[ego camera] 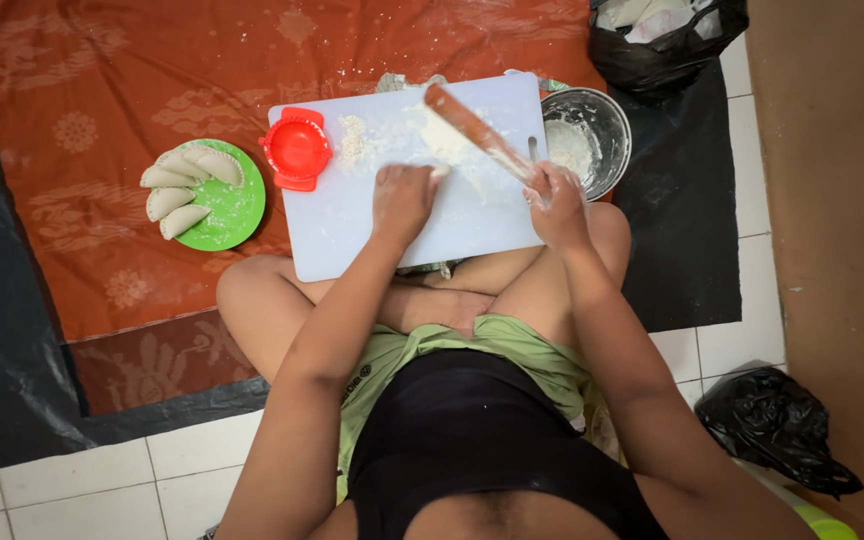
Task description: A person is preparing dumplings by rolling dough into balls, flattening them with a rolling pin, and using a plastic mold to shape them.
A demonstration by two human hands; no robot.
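A white cutting board (352, 225), dusted with flour, lies on the floor before my crossed legs. My left hand (402, 200) presses down on a small piece of pale dough (439, 172) on the board. My right hand (555, 203) grips one end of a wooden rolling pin (477, 132) that slants up and left over the board. A little heap of flour (352, 138) lies near the board's far edge. Next to it, on the board's left corner, rests a red round dumpling mould (297, 150).
A green plate (237, 210) at the left holds several folded raw dumplings (180, 188). A steel bowl (607, 115) with flour stands right of the board. Black plastic bags sit at the top right (667, 45) and lower right (772, 425). An orange patterned cloth (102, 100) covers the floor.
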